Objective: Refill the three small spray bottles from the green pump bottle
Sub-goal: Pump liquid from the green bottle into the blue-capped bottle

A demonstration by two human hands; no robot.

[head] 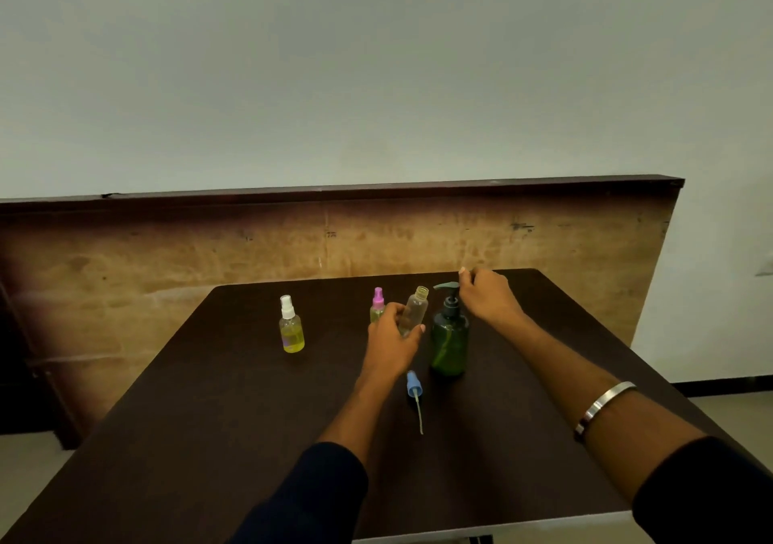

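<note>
Left hand (395, 334): gripping the open bottle (415, 309) low on its body, fingers curling round it, tilting its bare neck toward the pump.
Right hand (487, 292): resting over the pump head (446, 286); fingers curling, though whether they are pressing it or only touching it I cannot tell.
Green bottle (449, 342): standing upright near the table's (209, 418) far edge, right of centre.
Blue sprayer (413, 386): lying off its bottle, nearer the front edge, tube pointing forward.
White-cap bottle (291, 328): standing left, holding yellow liquid.
Pink-cap bottle (377, 305): standing behind the left hand.
Handling: the open bottle is looking light, thin and likely slippery, so holding mid-body is best; the green bottle is seeming heavier and steadier.
</note>
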